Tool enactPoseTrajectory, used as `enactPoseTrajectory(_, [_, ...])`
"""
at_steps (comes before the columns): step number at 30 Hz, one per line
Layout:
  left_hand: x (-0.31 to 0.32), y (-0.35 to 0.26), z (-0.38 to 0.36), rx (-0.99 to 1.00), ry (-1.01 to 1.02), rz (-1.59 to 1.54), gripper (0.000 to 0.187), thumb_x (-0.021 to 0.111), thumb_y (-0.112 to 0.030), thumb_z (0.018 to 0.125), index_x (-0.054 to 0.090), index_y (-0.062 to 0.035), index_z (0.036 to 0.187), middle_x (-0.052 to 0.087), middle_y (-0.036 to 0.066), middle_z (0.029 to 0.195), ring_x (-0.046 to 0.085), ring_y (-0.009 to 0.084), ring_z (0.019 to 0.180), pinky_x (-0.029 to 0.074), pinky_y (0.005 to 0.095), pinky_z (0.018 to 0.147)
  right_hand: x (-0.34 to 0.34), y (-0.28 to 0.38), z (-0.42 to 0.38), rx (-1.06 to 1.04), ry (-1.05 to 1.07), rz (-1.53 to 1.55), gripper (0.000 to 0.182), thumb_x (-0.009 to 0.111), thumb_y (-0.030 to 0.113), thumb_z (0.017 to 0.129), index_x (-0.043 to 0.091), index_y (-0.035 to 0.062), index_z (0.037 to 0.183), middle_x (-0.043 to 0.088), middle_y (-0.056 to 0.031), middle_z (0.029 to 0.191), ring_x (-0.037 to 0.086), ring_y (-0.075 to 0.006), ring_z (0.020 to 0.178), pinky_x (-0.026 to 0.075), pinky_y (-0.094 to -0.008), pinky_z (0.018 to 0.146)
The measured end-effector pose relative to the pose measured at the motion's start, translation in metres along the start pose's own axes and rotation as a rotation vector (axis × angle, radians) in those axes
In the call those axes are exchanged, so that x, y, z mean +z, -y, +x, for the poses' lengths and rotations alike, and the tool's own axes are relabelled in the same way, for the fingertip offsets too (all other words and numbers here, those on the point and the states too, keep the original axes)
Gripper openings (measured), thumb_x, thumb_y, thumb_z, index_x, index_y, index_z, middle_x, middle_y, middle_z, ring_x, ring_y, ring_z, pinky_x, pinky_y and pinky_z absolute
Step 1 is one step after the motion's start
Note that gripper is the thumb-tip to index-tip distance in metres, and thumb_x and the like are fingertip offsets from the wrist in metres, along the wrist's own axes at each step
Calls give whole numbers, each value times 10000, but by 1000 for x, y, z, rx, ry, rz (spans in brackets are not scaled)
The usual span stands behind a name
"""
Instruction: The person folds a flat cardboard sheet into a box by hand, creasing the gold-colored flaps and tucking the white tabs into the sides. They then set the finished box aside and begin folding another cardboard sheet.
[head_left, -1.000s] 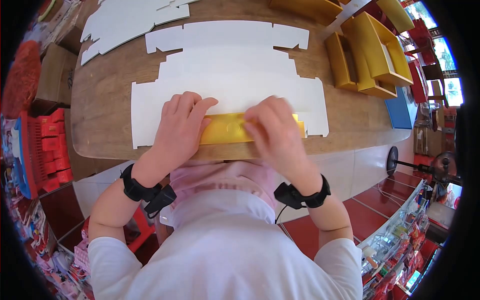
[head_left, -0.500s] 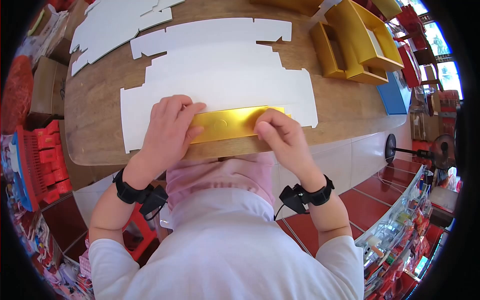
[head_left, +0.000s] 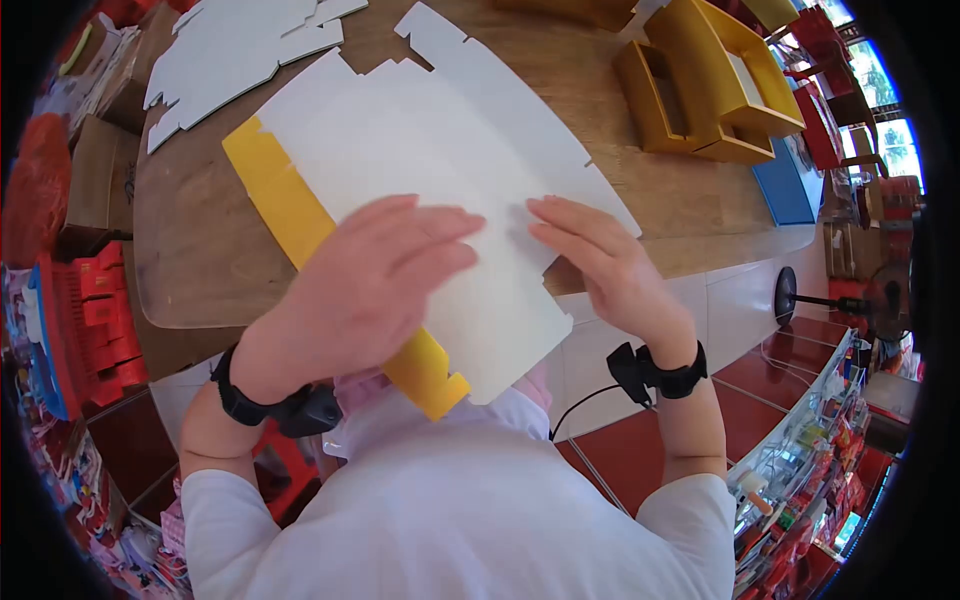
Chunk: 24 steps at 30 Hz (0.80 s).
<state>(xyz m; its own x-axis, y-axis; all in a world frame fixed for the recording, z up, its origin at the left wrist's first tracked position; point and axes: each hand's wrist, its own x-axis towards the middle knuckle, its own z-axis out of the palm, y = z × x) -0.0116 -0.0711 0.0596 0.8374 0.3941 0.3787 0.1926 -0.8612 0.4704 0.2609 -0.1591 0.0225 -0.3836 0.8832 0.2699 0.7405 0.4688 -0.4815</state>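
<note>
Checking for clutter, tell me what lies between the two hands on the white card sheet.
Only bare white card sheet shows between the left hand and right hand in the head view.

Wooden desk [head_left: 210, 270], rounded near corners, bare wood visible at near left and far right. Lying on it: a large white die-cut cardboard sheet [head_left: 420, 150] with a yellow folded flap [head_left: 285, 205] along its left edge, its near end overhanging the desk edge. A stack of white flat blanks [head_left: 235, 45] lies at the far left, and yellow open boxes [head_left: 710, 85] stand at the far right.
</note>
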Motion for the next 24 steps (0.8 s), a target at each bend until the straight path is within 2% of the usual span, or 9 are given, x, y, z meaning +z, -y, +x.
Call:
enactPoseTrajectory(4, [1, -2, -10, -14, 249, -149, 344, 641, 18, 817, 646, -58, 1152, 688, 111, 1125, 654, 274, 980, 502, 423, 911, 22, 1, 3, -48, 80, 72, 498, 631, -46, 778, 597, 28, 1270, 567, -119, 1391, 529, -329, 1287, 423, -445, 1094])
enactPoseTrajectory(6, [-32, 1, -31, -420, 455, 51, 359, 679, -58, 843, 637, -33, 1198, 711, 104, 1042, 669, 267, 890, 518, 406, 883, 18, 7, -6, 4, 91, 14, 495, 629, -33, 787, 594, 36, 1276, 559, -112, 1402, 520, -325, 1298, 415, -450, 1101])
enactPoseTrajectory(9, [-50, 4, -62, -681, 365, 104, 400, 669, -81, 857, 607, -22, 1247, 667, 130, 1196, 637, 307, 1002, 510, 379, 900, 20, 22, -17, 64, 110, -131, 495, 624, -9, 801, 590, 63, 1290, 550, -96, 1415, 510, -313, 1309, 414, -455, 1096])
enactPoseTrajectory(13, [-33, -2, -77, -597, 261, 224, 455, 679, -109, 854, 588, -46, 1296, 563, 139, 1380, 565, 328, 1186, 451, 455, 1005, 28, 29, -20, 49, 88, -278, 481, 626, 21, 802, 617, 116, 1274, 557, -70, 1405, 534, -288, 1271, 450, -434, 1024])
enactPoseTrajectory(15, [-19, -16, -69, -373, 364, 385, 483, 676, -131, 859, 577, -69, 1328, 450, 121, 1504, 458, 329, 1340, 306, 579, 1122, 27, 30, -18, 37, 79, -267, 456, 645, 31, 789, 637, 118, 1237, 585, -63, 1367, 558, -277, 1229, 456, -434, 993])
enactPoseTrajectory(18, [-8, -13, -76, -374, 384, 338, 519, 671, -138, 863, 552, -96, 1367, 465, 90, 1501, 448, 303, 1370, 169, 665, 1156, 19, 26, -13, 0, 30, -209, 358, 679, 56, 785, 665, 105, 1139, 648, -58, 1239, 609, -268, 1098, 471, -430, 921])
enactPoseTrajectory(20, [-13, -5, -84, -359, 400, 285, 515, 660, -131, 869, 548, -104, 1371, 464, 77, 1504, 459, 304, 1361, 164, 652, 1165, 15, 26, -9, -17, -10, -158, 286, 694, 70, 794, 673, 89, 1079, 682, -59, 1150, 636, -270, 1009, 479, -427, 879])
enactPoseTrajectory(22, [-18, 3, -84, -346, 416, 227, 510, 650, -125, 876, 544, -111, 1375, 463, 64, 1507, 469, 305, 1351, 158, 640, 1175, 15, 32, 0, 236, -102, 20, 127, 697, 81, 837, 635, 53, 945, 682, -80, 961, 630, -293, 855, 485, -415, 795])
enactPoseTrajectory(24, [-26, 11, -78, -531, 410, 53, 474, 626, -109, 884, 561, -97, 1353, 469, 97, 1495, 489, 312, 1325, 187, 619, 1175, 17, 38, 17, 382, -42, -55, 107, 673, 101, 884, 585, 41, 895, 628, -110, 847, 596, -322, 767, 479, -399, 727])
